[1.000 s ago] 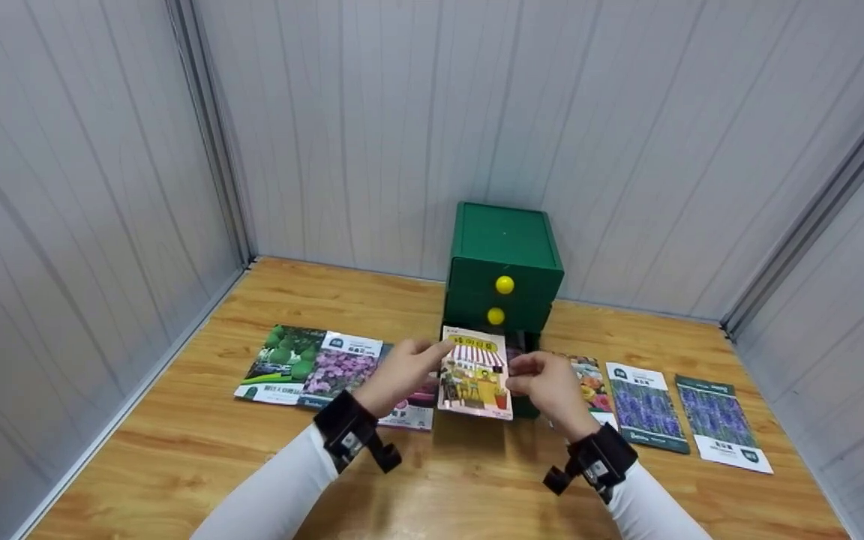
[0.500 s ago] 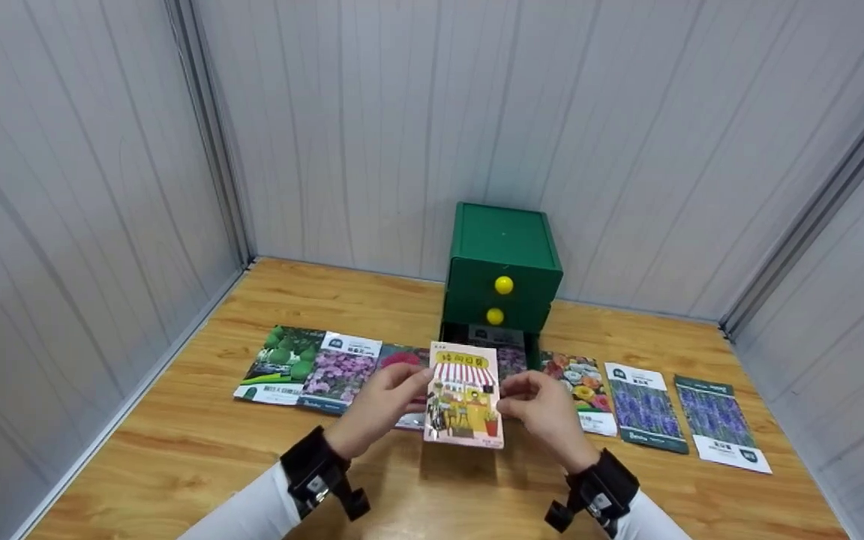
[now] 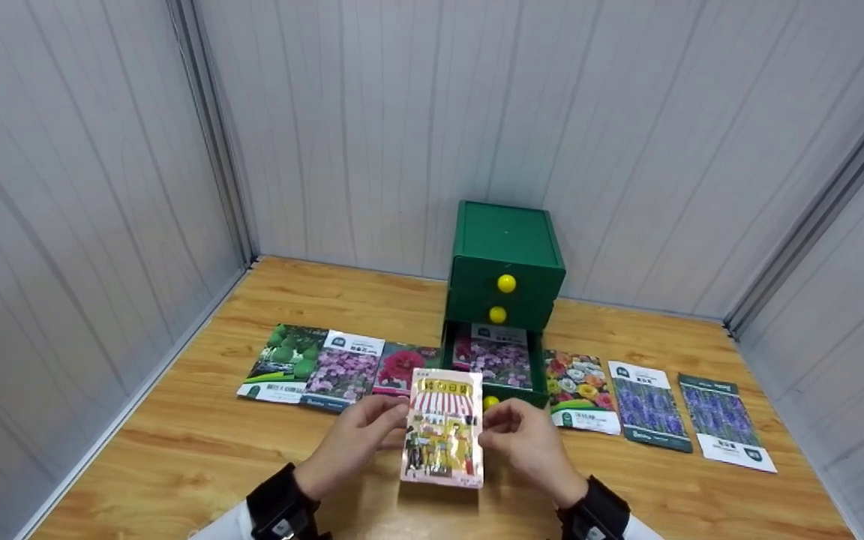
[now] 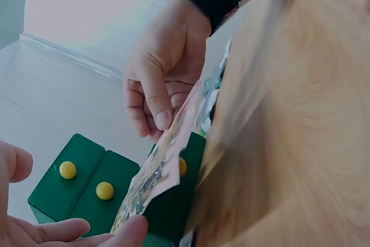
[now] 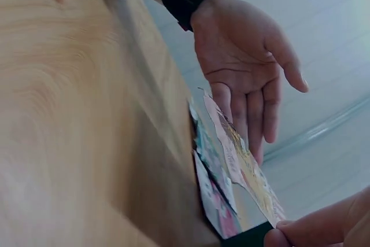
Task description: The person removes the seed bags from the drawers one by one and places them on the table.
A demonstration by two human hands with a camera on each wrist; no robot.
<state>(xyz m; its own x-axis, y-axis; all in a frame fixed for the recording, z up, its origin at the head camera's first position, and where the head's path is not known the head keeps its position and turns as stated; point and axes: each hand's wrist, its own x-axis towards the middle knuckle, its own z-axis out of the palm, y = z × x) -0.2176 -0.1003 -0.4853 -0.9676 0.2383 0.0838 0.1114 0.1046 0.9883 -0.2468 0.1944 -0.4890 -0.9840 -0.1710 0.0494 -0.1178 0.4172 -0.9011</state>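
Observation:
A pink seed packet with a striped awning picture is held up over the table, in front of the green drawer cabinet. My right hand pinches its right edge between thumb and finger. At the opposite edge is my left hand. In the right wrist view the left hand's fingers are extended against the packet's underside, and its thumb stands away. Behind the packet, the cabinet's lowest drawer is pulled out. A purple-flower packet lies inside, over a red-flower one.
To the left lie overlapping packets: green fruit, purple flowers and red flower. Right of the drawer are a mixed-flower packet and two lavender-coloured ones. Two upper drawers with yellow knobs are closed. Walls enclose the table.
Both hands have brought the pink seed packet from over the drawer toward the body and slightly left. The open drawer and the packets inside have come into view.

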